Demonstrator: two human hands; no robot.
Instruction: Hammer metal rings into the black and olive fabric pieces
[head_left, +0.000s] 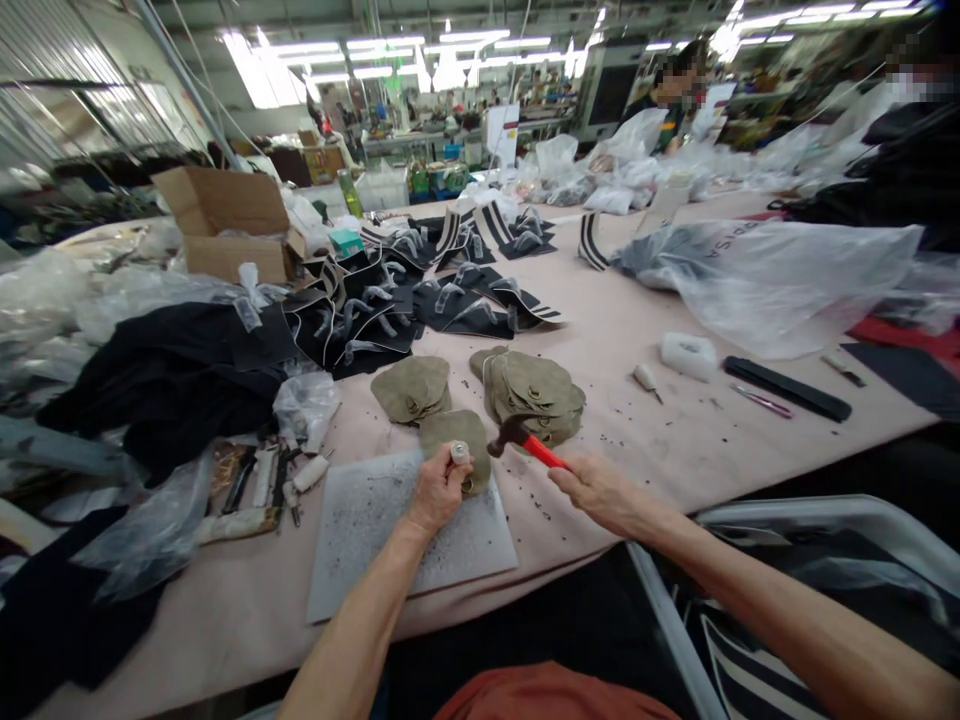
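My left hand (pixel 441 492) is closed around a short punch tool (pixel 460 453) with a round, pale top. It holds the tool upright over an olive fabric piece (pixel 450 430), which lies partly on a grey, speckled board (pixel 360 540). The tool's lower end is hidden by my fingers. My right hand (pixel 600 488) grips the red handle of a hammer (pixel 525 437), its dark head raised just right of the punch tool. Behind the hands lie a stack of olive fabric pieces with metal rings (pixel 532 385) and a smaller olive pile (pixel 411 387).
Black pieces with striped straps (pixel 465 300) spread across the far table. At left are a cardboard box (pixel 232 220), dark cloth (pixel 172 360) and several hand tools (pixel 262 480). A black case (pixel 787 388) and plastic bag (pixel 780 270) lie right. A person (pixel 675 95) stands beyond.
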